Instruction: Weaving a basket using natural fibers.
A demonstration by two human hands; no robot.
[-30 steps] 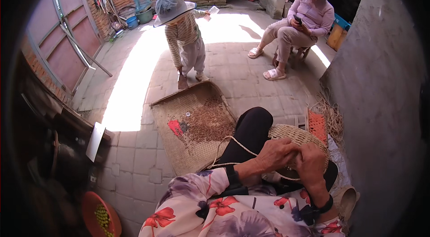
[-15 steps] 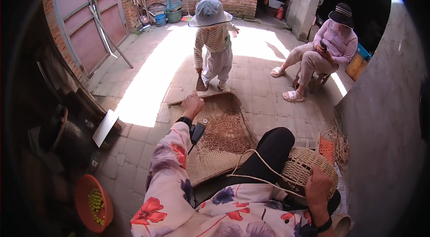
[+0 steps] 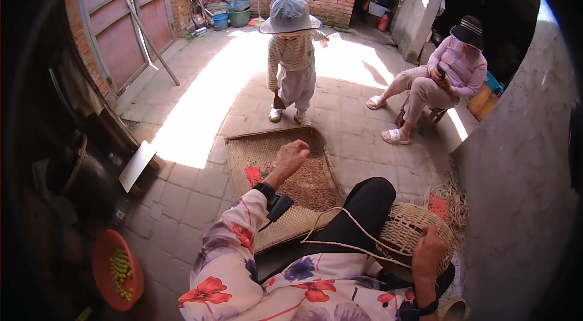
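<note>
My left hand point(image 3: 291, 158) is stretched out over a shallow woven tray point(image 3: 243, 148), its fingers curled together; whatever they may hold is too small to make out. Below it, reddish-brown kernels or beans point(image 3: 313, 184) are spread across the tray. A red piece point(image 3: 253, 176) lies on the weave left of my wrist. At my right knee, a round basket of braided straw cord point(image 3: 404, 224) rests on its side, and my right hand point(image 3: 429, 251) is closed at its edge. From the basket a loose straw cord point(image 3: 322, 215) loops over my dark trouser leg.
A small person in a hat point(image 3: 291, 63) stands beyond the tray, holding a dark flat piece. Another person point(image 3: 452, 69) sits at the right with a phone. An orange basin point(image 3: 136, 278) of green fruit stands at lower left. Straw strands point(image 3: 455, 199) lie by the right wall.
My left hand has moved right and nearer, over the kernels. The red piece now shows on the tray. The dark piece in the standing person's hand has come away from near my hand.
</note>
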